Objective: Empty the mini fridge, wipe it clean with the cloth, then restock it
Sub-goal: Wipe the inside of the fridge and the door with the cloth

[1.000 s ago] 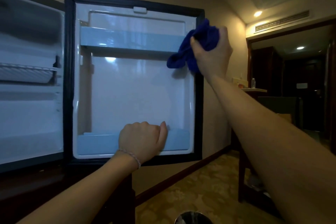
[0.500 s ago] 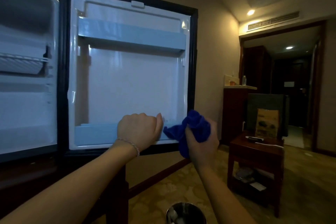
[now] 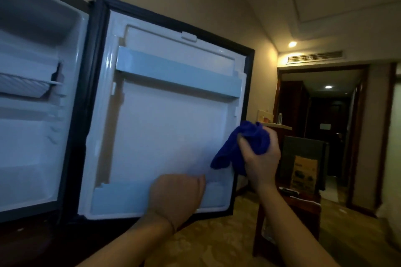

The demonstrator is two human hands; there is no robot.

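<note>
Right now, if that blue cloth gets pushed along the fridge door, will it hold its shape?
Probably not. The blue cloth is bunched in the right hand, one corner drooping, so it looks floppy and light. It should flatten against the fridge door.

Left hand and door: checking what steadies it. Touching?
Touching. The head view shows the left hand gripping the lower rail of the fridge door.

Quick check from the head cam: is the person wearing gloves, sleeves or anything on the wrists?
No gloves or sleeves: both forearms are bare as far as the frame shows. The left hand has a thin bracelet at its wrist. The right hand shows nothing worn.
</note>
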